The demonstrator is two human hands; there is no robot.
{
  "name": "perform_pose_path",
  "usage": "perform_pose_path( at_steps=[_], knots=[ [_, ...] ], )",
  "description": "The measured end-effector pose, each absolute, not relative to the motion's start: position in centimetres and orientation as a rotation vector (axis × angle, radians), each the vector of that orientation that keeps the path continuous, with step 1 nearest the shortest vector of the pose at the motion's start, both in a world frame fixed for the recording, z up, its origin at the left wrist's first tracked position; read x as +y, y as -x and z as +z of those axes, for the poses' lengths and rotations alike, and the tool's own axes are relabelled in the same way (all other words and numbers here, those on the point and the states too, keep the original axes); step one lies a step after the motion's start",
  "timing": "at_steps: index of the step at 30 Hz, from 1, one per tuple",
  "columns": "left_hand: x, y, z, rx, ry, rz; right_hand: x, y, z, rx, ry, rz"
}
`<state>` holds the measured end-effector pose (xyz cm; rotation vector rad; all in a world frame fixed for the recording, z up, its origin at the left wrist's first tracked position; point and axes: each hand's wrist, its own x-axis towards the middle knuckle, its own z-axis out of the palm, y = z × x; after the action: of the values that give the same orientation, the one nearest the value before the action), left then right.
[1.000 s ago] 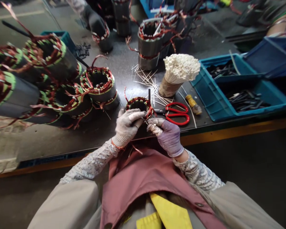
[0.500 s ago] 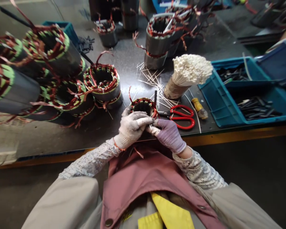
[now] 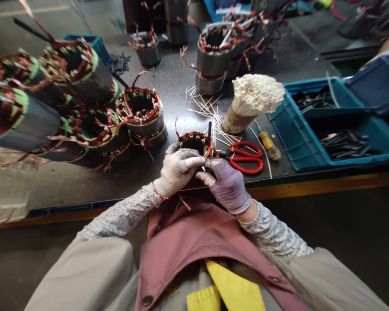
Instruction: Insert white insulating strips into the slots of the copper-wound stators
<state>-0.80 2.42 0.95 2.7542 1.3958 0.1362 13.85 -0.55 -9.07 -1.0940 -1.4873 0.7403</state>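
Both hands [image 3: 179, 168] [image 3: 230, 185] stay together at the wound core [image 3: 194, 137], right thumb now spread wider.

**Two hands, one pair of scissors, many cores**

I count two gloved hands of mine, left hand [image 3: 180, 168] and right hand [image 3: 228, 185], and one wound core [image 3: 189, 137] at them. To my left I count at least five more cores [image 3: 144, 127]; overlap hides the exact number. I have one pair of scissors [image 3: 232, 151], one yellow-handled tool [image 3: 269, 144], one bundle of white sticks [image 3: 257, 95] and two apron snaps [image 3: 147, 300]. The loose sticks [image 3: 210, 110] overlap too much to count.
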Motion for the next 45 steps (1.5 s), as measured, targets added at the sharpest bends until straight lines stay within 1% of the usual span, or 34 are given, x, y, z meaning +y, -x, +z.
perform_pose_path(
  at_steps=[3, 6, 8, 11, 13, 15, 17, 21, 25, 28, 32, 34, 35, 37, 40, 41, 43, 45],
  knots=[
    [2.5, 0.9, 1.0, 1.401, -2.759, 0.072, -0.7, -13.8, -9.0, -1.602, 1.168, 0.500],
    [2.5, 0.9, 1.0, 1.417, -2.769, 0.067, -0.2, -13.6, -9.3, -1.638, 1.131, 0.468],
    [2.5, 0.8, 0.9, 1.463, -2.756, 0.052, -0.2, -13.5, -9.6, -1.552, 1.078, 0.537],
    [2.4, 0.6, 0.9, 1.504, -2.736, 0.098, -0.4, -13.4, -10.1, -1.376, 1.007, 0.771],
    [2.4, 0.5, 0.9, 1.483, -2.750, 0.135, -0.5, -13.1, -10.3, -1.311, 1.024, 0.897],
    [2.5, 0.6, 0.9, 1.431, -2.787, 0.122, -0.5, -12.8, -10.6, -1.314, 1.105, 0.932],
    [2.6, 0.6, 0.9, 1.398, -2.810, 0.094, -0.6, -12.6, -10.8, -1.341, 1.144, 0.870],
    [3.0, 0.8, 0.9, 1.374, -2.809, 0.081, -1.0, -13.1, -10.4, -1.447, 1.102, 0.638],
    [3.2, 0.9, 0.9, 1.318, -2.833, 0.063, -0.4, -14.2, -8.7, -1.743, 1.196, 0.472],
    [2.9, 0.9, 1.2, 1.368, -2.787, -0.071, -0.1, -15.1, -7.5, -1.916, 1.170, 0.395],
    [2.8, 0.4, 2.0, 1.496, -2.703, -0.331, -1.2, -17.0, -7.4, -1.925, 0.887, 0.319],
    [3.1, 0.1, 2.3, 1.480, -2.663, -0.456, -1.6, -17.7, -7.5, -1.836, 0.866, 0.424],
    [3.2, -0.1, 2.5, 1.457, -2.642, -0.512, -1.6, -17.8, -7.4, -1.775, 0.868, 0.555],
    [3.6, -0.5, 2.7, 1.447, -2.598, -0.601, -1.8, -17.7, -7.1, -1.606, 0.806, 0.998],
    [4.0, -1.1, 2.9, 1.508, -2.545, -0.701, -2.1, -17.7, -6.4, -1.191, 0.535, 1.779],
    [4.2, -1.2, 3.0, 1.501, -2.537, -0.736, -2.0, -17.8, -6.2, -1.025, 0.479, 1.943],
    [4.5, -1.3, 2.8, 1.434, -2.541, -0.801, -0.8, -18.0, -5.7, -0.795, 0.462, 2.057],
    [4.9, -1.2, 2.7, 1.349, -2.557, -0.845, 1.9, -17.8, -5.3, -0.710, 0.516, 1.962]
  ],
)
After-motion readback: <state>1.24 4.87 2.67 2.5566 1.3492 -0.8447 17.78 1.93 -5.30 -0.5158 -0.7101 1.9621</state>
